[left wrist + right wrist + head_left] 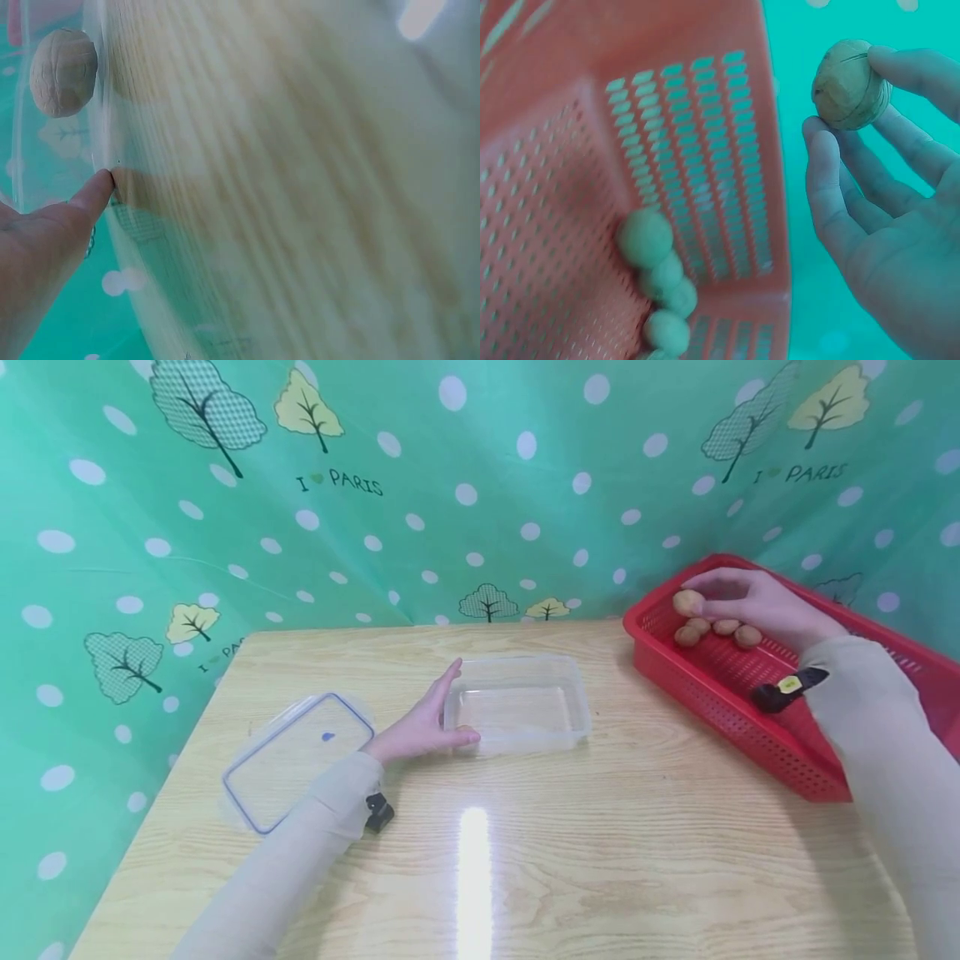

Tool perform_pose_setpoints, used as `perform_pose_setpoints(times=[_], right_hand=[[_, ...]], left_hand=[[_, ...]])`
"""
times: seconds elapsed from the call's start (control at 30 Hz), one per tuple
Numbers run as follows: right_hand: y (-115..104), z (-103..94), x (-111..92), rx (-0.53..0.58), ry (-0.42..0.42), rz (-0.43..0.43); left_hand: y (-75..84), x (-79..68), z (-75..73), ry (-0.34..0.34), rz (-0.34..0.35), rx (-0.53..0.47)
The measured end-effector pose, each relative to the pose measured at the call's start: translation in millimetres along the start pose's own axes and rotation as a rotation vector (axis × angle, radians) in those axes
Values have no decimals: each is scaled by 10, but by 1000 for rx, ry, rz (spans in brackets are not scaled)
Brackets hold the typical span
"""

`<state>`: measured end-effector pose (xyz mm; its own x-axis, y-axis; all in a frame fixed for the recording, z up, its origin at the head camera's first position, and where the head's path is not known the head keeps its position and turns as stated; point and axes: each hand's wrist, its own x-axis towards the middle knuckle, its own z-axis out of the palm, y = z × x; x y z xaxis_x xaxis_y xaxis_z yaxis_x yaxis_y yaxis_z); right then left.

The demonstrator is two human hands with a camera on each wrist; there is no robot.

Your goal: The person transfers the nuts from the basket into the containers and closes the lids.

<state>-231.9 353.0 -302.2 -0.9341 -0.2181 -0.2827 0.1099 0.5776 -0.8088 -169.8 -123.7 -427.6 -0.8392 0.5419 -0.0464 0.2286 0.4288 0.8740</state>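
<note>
My right hand (738, 602) pinches a walnut (851, 84) between thumb and fingertips, raised over the far end of a red perforated basket (720, 710). Below it in the basket, several walnuts (726, 627) lie bunched along the end wall. The left hand (423, 722) rests against the left end of a clear plastic container (525, 743), its thumb and fingers spread and fairly straight. In the left wrist view, a fingertip touches the clear wall, and one walnut (64, 73) shows through the plastic.
A clear lid (300, 768) with a blue seal lies on the wooden table (600, 868), left of the container and partly behind the left forearm. Behind the table hangs a green dotted cloth (420, 460). The basket stands at the right, close to the cloth.
</note>
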Motion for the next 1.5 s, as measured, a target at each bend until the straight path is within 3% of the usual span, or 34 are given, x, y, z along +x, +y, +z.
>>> perform_pose_setpoints(times=[0.17,0.23,0.4,0.6,0.87,1.17,1.5], right_hand=[[-130,55,-14,18,5,-42],[-168,59,-15,-12,14,-75],[-271,100,-17,-65,26,-110],[-361,265,19,-15,-11,-58],[-459,563,121,-154,-16,-212],[-403,922,299,-97,-105,-393],[-345,1309,379,-32,-220,-447]], left_hand=[[255,-88,-25,-12,-9,-23],[230,-85,-19,-6,-3,-22],[-41,0,4,20,11,5],[-59,20,2,15,26,1],[-47,26,10,13,18,18],[1,13,37,12,-12,-16],[-13,12,29,19,3,-5]])
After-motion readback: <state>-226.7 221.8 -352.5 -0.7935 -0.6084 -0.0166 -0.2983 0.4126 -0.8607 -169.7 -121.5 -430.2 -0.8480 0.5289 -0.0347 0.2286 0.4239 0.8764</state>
